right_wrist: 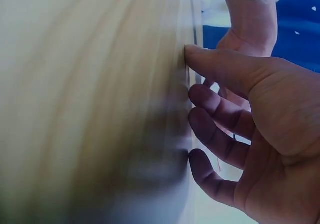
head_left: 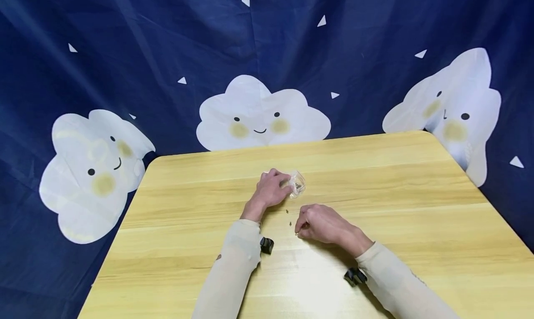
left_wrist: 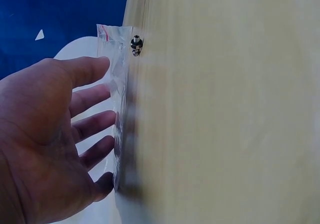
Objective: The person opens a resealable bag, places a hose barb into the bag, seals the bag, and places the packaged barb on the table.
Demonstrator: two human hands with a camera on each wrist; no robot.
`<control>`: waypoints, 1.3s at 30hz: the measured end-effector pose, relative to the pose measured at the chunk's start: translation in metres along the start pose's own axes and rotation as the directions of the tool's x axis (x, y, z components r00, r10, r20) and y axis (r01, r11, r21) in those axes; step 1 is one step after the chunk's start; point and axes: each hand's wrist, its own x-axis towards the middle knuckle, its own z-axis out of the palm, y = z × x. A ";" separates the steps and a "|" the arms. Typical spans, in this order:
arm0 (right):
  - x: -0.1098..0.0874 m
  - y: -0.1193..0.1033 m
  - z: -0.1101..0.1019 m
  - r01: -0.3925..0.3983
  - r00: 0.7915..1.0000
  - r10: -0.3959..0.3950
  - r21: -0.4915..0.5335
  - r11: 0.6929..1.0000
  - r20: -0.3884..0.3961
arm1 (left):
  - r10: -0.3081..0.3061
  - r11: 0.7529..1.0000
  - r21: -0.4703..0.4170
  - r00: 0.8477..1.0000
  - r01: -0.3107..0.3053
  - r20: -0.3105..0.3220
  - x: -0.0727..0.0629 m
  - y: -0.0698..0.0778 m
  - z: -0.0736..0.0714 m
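My left hand [head_left: 272, 189] lies with extended, slightly spread fingers on a clear plastic zip bag [head_left: 298, 183], which holds several small dark metal pieces. In the left wrist view, the bag [left_wrist: 116, 58] stretches along under the fingertips. Just beyond it stands a small shiny metal fitting [left_wrist: 136, 46] with a collar. The head view shows two such fittings in a short row, one small fitting [head_left: 287, 211] and a nearer fitting [head_left: 290, 224]. My right hand [head_left: 322, 224] is low on the table, thumb and index finger pinching a tiny metal fitting [head_left: 296, 234], mostly hidden by the fingertips.
The light wood table [head_left: 187, 263] has rounded far corners. Behind it hangs a dark blue curtain [head_left: 359, 54] with cloud prints. A black wrist camera [head_left: 267, 245] sits at the left wrist, another black camera [head_left: 355, 277] at the right.
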 end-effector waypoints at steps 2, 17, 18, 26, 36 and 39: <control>0.000 -0.001 0.000 -0.006 1.000 0.006 0.000 1.000 0.003 | -0.001 1.000 0.001 1.000 0.001 0.000 0.000 0.000 0.000; 0.005 0.001 0.002 0.114 0.993 -0.114 0.015 0.993 0.012 | 0.007 1.000 0.008 1.000 -0.007 -0.006 0.000 0.000 -0.001; 0.006 0.000 0.003 0.132 0.991 -0.132 0.002 0.991 0.019 | 0.007 1.000 0.009 1.000 -0.007 -0.008 0.000 0.000 -0.001; 0.004 0.001 0.002 0.152 0.988 -0.147 -0.104 0.983 0.053 | 0.011 1.000 0.002 1.000 -0.011 -0.008 -0.001 -0.002 0.001; 0.002 0.009 -0.014 0.037 0.999 -0.036 0.025 0.999 -0.035 | 0.008 1.000 0.002 1.000 -0.008 -0.005 -0.001 -0.002 0.002; 0.004 0.014 -0.019 0.023 0.997 -0.019 0.062 0.998 -0.074 | 0.006 1.000 0.003 1.000 -0.006 -0.008 -0.001 -0.001 0.002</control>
